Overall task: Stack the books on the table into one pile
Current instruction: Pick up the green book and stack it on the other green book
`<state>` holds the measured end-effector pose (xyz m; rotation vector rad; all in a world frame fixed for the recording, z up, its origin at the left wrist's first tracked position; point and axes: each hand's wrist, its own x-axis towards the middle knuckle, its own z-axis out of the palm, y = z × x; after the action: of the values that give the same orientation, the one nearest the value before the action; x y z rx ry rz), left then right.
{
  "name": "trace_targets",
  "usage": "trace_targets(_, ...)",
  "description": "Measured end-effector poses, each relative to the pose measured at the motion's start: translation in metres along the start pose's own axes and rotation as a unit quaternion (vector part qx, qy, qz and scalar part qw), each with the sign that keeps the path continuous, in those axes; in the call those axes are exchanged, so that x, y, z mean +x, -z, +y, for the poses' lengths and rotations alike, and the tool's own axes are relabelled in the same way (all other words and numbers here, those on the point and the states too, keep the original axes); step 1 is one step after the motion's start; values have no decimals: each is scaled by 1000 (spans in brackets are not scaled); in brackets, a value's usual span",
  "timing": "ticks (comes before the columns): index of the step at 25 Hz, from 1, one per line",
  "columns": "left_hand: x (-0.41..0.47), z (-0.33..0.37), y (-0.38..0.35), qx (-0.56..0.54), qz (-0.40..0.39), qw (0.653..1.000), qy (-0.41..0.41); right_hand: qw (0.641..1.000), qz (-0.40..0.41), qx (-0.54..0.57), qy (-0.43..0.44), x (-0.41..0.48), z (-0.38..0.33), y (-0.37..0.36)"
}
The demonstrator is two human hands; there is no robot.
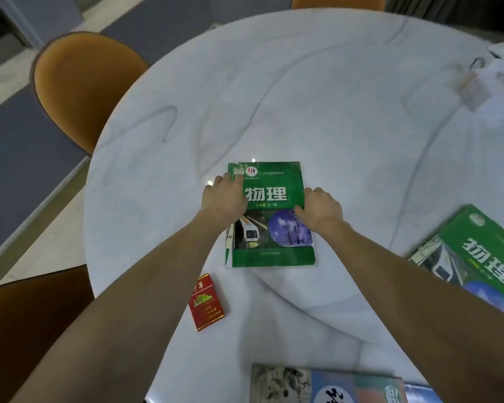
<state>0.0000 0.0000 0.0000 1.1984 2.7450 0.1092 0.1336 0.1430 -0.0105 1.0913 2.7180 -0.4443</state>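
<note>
A green textbook (269,237) with a train picture lies flat in the middle of the round white marble table (332,106). My left hand (224,196) rests on its left edge with fingers curled over the cover. My right hand (320,210) holds its right edge, thumb on the cover. A second green textbook (477,257) of the same kind lies at the right edge of the table. A third book (326,385) with a grey and blue cover lies at the near edge, partly cut off by the frame.
A red cigarette pack (206,302) lies near the table's left front, under my left forearm. Crumpled white plastic and small items (489,80) sit at the far right. Orange chairs (82,85) stand left of the table, another (26,330) at the near left.
</note>
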Motion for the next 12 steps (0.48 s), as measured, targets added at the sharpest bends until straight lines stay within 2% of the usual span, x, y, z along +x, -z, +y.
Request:
trace_targets(4,0,-1,-14,-93,-22,993,71,993,-24,90,-79,4,-1,-10)
trace_targets(7,1,3,-22,-195,-30,970,141,978,-32,160,-129,9,-4,-16)
trace_targets(10,9,1,-24,-303,-26,924,231,963,-32,207,-171,13,-5,-15)
trace_targets(12,12,-4,-25,-385,-33,876,289,952,-34,234,-193,14,-4,-17)
